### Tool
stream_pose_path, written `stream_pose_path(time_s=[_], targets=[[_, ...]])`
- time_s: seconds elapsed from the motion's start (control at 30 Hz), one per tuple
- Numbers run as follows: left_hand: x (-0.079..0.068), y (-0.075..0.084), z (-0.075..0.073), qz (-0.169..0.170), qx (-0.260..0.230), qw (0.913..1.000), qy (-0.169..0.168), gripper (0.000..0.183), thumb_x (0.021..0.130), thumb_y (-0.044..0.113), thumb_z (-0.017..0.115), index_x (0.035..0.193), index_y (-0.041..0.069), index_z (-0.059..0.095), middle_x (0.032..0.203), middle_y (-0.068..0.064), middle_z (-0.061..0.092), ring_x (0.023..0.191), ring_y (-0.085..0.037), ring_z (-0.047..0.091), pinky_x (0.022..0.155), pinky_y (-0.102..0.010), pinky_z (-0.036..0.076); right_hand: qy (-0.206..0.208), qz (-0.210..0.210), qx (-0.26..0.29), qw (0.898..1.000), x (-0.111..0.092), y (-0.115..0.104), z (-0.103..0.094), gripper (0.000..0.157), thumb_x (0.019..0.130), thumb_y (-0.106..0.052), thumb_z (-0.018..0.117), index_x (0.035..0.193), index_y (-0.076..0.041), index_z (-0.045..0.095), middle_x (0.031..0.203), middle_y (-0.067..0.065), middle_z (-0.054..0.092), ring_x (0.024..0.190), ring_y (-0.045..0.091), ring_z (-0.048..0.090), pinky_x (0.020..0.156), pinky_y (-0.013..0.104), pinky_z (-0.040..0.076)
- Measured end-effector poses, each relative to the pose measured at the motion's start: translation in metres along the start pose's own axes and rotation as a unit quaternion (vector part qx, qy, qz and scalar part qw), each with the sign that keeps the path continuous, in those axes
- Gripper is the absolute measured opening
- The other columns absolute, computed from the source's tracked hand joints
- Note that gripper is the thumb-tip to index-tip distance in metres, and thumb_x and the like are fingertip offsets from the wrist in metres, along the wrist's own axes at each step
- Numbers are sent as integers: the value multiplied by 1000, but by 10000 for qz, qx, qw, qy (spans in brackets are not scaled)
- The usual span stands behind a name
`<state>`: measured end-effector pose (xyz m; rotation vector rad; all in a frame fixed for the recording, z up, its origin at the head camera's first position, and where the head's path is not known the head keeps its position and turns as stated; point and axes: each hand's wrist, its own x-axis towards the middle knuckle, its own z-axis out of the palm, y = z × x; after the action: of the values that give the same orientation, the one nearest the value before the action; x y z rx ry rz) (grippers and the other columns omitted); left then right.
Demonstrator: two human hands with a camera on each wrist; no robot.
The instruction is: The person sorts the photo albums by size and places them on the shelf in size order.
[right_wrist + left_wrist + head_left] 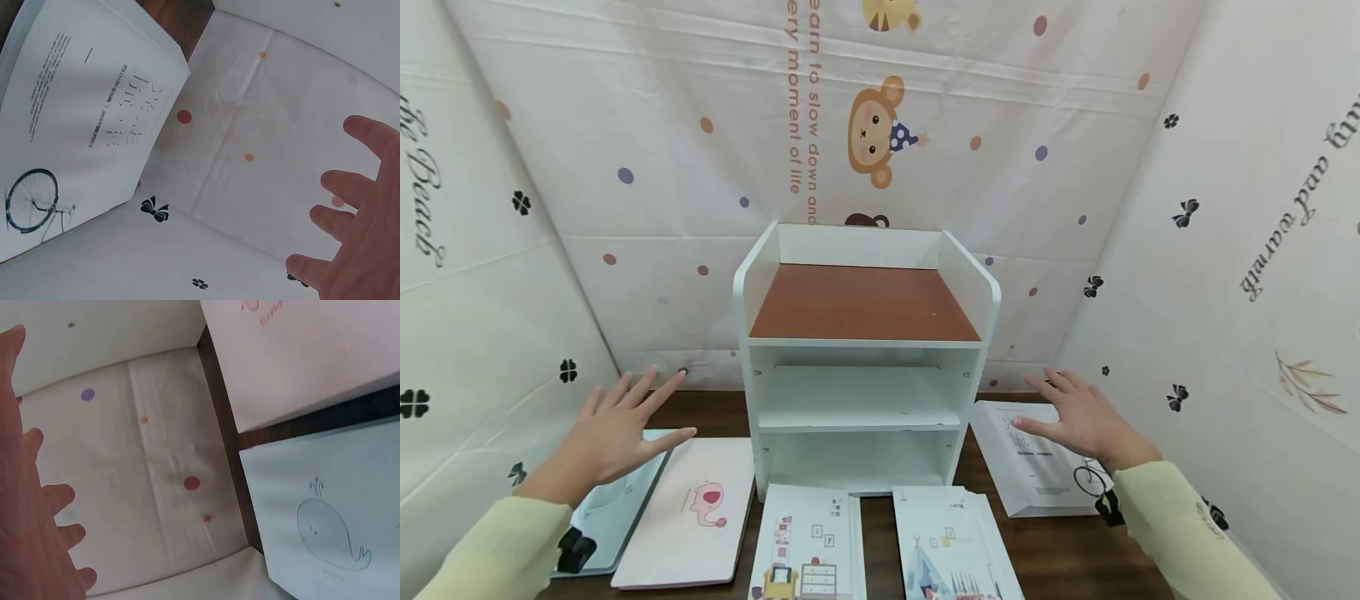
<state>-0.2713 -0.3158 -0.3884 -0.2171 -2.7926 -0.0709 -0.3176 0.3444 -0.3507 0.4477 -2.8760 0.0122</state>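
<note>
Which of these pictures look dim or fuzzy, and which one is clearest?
Head view: brightest and clearest, evenly lit, with no strong glare on the shelf; left wrist view: dimmer, with the left hand in dull light and looking a little soft; right wrist view: also dim, the small print on the bicycle book too fuzzy to read.

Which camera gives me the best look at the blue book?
Left wrist: the blue book lies uncovered there, its whale drawing clear, though the frame cuts off part. In the head view the left hand partly covers it; the right wrist view doesn't show it.
</note>
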Motion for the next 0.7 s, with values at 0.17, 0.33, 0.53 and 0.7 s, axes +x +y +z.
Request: stream_pose_path(time_s=[0.17, 0.33, 0.53, 0.7], targets=[[-4, 6, 5, 47, 16, 10000, 39, 94, 78, 77, 46, 152, 32, 9, 152, -24, 22, 134, -52, 19, 104, -74, 4, 70, -54, 89, 9999, -4, -3, 2, 86, 80, -75, 47, 146, -20, 36, 153, 19, 24, 138, 45, 22, 102, 73, 19], [-10, 12, 10, 90, -43, 9996, 274, 97, 76, 77, 50, 152, 30, 11, 149, -25, 29, 132, -52, 24, 104, -73, 9, 194, -133, 194, 9995, -9, -4, 4, 84, 80, -74, 48, 145, -21, 38, 154, 17, 24, 138, 44, 22, 104, 70, 20], [-17, 20, 15, 53, -179, 9990, 418, 99, 75, 76, 51, 152, 28, 12, 147, -26, 31, 132, -51, 25, 103, -73, 12, 320, -185, 281, 9989, -14, -6, 10, 82, 80, -73, 51, 143, -22, 41, 154, 16, 25, 137, 45, 24, 105, 67, 22], [-23, 24, 19, 98, -283, 9985, 454, 95, 78, 74, 51, 152, 27, 15, 148, -24, 32, 134, -49, 23, 103, -72, 12, 318, -143, 222, 9991, -18, -8, 19, 81, 80, -74, 48, 142, -23, 42, 153, 16, 27, 136, 44, 27, 103, 69, 24]])
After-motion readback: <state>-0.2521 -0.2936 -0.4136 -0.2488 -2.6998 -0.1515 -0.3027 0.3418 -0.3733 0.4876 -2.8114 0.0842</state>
